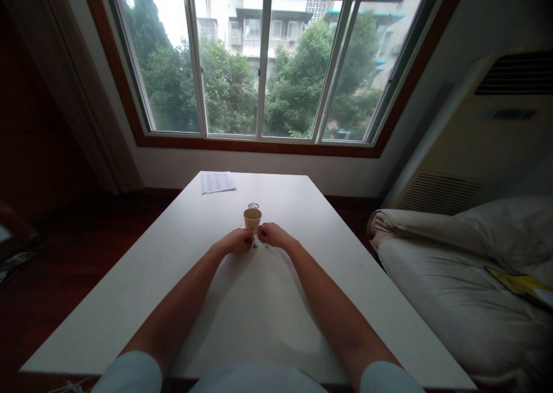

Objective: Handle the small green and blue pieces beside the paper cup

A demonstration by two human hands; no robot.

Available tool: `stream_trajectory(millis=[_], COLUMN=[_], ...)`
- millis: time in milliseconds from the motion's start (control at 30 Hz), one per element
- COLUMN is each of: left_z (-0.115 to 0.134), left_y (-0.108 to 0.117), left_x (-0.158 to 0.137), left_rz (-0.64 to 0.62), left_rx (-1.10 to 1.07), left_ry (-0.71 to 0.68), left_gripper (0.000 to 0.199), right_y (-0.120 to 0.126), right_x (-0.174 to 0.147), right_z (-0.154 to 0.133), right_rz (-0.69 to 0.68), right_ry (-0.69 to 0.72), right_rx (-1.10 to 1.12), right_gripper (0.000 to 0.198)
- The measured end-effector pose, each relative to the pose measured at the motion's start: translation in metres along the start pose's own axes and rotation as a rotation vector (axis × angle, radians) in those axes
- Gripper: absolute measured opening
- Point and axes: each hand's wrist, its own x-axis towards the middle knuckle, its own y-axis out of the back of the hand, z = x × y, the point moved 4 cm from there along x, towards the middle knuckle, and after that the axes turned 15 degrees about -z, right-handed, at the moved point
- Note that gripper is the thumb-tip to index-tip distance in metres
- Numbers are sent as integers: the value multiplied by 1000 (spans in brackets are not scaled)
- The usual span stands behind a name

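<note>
A light brown paper cup [252, 219] stands upright on the white table in front of me. My left hand [235, 241] is closed at the cup's near left side, its fingertips curled in towards the middle. Close to the cup's right side is my right hand [273, 235], also with fingers curled shut. Whether either hand touches the cup, I cannot tell. Anything held in the fingers is hidden or too small to name. Several tiny dark and coloured bits [255, 245] lie on the table between and beside my hands.
Just behind the cup lies a small loop-shaped thing [253, 206]. Printed paper sheets [218, 182] rest at the table's far left corner. A sofa with a pale cover [453, 278] stands right of the table [142, 283], and a window is beyond its far edge.
</note>
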Motion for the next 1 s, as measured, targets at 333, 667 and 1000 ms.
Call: stream_trajectory(millis=[333,667,1000], left_z=[-1,1,-2], left_y=[-1,-2,-4], left_x=[3,3,4], left_rz=[-33,-35,-30], left_rx=[84,85,70], left_ry=[12,0,0], left_gripper=[8,12,12], right_y=[-5,-5,-7], right_x=[-1,-3,-3], right_z=[-11,-18,-9], right_rz=[-156,-147,-168], right_ry=[-112,-135,-121], right_rx=[-151,-207,-113], right_gripper=[15,18,23])
